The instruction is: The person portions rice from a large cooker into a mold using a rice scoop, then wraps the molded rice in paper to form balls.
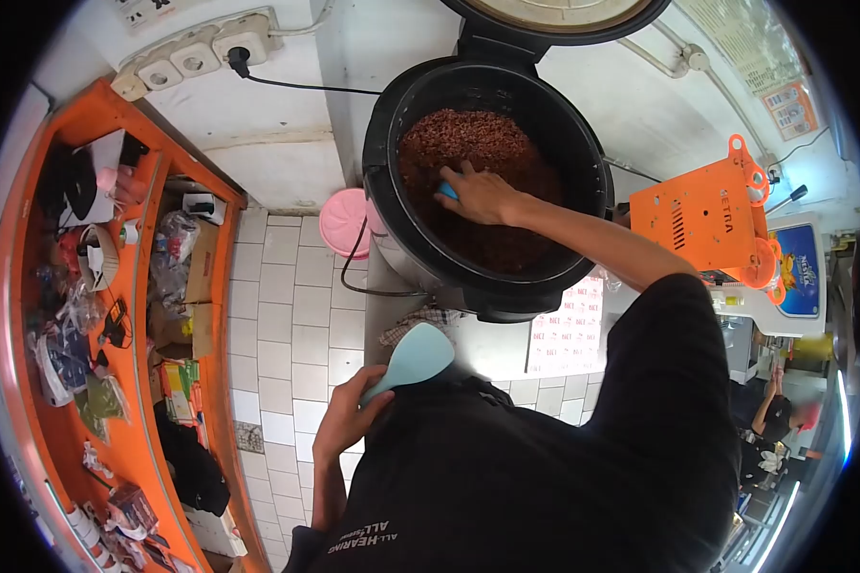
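My left hand (346, 411) grips a pale teal rice paddle (423, 355) by its handle, its broad blade lying close to my dark shirt. In front of me is a large black rice cooker (380, 158) with its lid (564, 14) raised. Reddish-brown grains (468, 134), like cooked red rice, lie inside the pot, heaped toward the far side. My right hand (483, 196) reaches into the pot with its fingers closed on a small blue object (447, 190). Most of that object is hidden by the hand and the grains, so its kind does not show.
An orange shelf (148, 277) full of bags and boxes lines the left. A pink tub (344, 222) stands beside the cooker, near its looping cable. An orange machine (698, 220) is at the right, and a printed sheet (566, 329) lies below it. Another person (774, 415) is at far right.
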The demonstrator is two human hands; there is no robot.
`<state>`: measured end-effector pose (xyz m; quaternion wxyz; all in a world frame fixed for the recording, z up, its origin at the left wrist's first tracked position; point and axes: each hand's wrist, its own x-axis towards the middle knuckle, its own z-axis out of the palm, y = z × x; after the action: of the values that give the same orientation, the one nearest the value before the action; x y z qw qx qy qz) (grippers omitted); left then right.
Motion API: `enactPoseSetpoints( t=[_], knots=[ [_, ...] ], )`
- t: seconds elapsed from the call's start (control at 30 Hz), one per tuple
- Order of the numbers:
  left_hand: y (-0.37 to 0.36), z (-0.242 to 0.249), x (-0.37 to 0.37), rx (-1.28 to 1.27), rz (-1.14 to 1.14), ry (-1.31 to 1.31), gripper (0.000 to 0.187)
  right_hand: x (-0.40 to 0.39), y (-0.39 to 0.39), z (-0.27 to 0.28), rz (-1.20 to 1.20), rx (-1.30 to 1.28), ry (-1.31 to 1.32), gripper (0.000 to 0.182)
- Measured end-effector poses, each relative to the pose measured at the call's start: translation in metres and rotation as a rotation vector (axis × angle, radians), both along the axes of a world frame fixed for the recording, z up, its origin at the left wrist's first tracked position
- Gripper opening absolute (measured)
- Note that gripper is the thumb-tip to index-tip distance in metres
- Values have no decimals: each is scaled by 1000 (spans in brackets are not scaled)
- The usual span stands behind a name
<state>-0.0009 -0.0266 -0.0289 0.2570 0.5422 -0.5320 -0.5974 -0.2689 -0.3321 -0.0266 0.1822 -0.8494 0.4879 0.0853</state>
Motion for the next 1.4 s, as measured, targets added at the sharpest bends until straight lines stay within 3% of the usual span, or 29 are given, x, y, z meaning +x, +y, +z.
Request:
enactPoseSetpoints(
  t=[0.07, 0.13, 0.23, 0.37, 0.43, 0.47, 0.57, 0.73, 0.83, 0.87, 0.9, 0.93, 1.0, 1.03, 1.1, 1.17, 1.33, 1.37, 1.4],
  knots=[
    [2, 12, 11, 2, 38, 4, 34, 4, 14, 2, 34, 60, 21, 56],
    [5, 19, 19, 7, 99, -1, 34, 7, 39, -1, 139, 405, -60, 56],
    [9, 22, 31, -79, 256, 3, 31, -8, 49, 7, 86, 489, -179, 54],
    [2, 24, 47, -156, 351, -51, 29, -14, 24, 5, 106, 419, -298, 53],
    [0, 16, 48, -203, 374, -13, 29, 0, 13, 18, -30, 265, -204, 53],
    [-1, 16, 48, -205, 410, -16, 29, -4, 4, -11, 79, 274, -207, 57],
    [-1, 23, 52, -230, 436, -89, 30, -4, 30, -10, 217, 208, -101, 62],
    [11, 9, 47, -279, 528, -34, 32, -20, 45, 7, 222, 478, -116, 63],
    [0, 17, 38, -206, 625, 19, 33, -31, 37, 19, 225, 557, -273, 61],
    [-10, 17, 33, -204, 623, 18, 33, -35, 36, 25, 46, 615, -433, 60],
    [-27, 17, 28, -397, 616, -13, 33, -37, 38, 36, -141, 668, -594, 61],
    [-47, 18, 22, -597, 606, -42, 33, -38, 36, 46, -144, 663, -598, 61],
    [-91, 50, 6, -752, 452, -158, 33, -40, 30, 71, -483, 890, -1000, 63],
    [-113, 61, -4, -824, 384, -163, 34, -38, 30, 82, -477, 877, -1005, 63],
    [-160, 75, -23, -966, 258, -192, 34, -38, 31, 103, -672, 863, -1370, 63],
    [-196, 89, -45, -1053, 188, -211, 34, -48, 32, 107, -534, 886, -1492, 59],
    [-245, 123, -79, -1122, -199, -416, 30, -56, 45, 96, -701, 747, -1771, 53],
    [-247, 126, -83, -1135, -210, -417, 30, -58, 47, 93, -754, 723, -1843, 53],
    [-248, 128, -87, -1133, -139, -257, 30, -57, 56, 103, -650, 706, -1800, 52]
  ],
)
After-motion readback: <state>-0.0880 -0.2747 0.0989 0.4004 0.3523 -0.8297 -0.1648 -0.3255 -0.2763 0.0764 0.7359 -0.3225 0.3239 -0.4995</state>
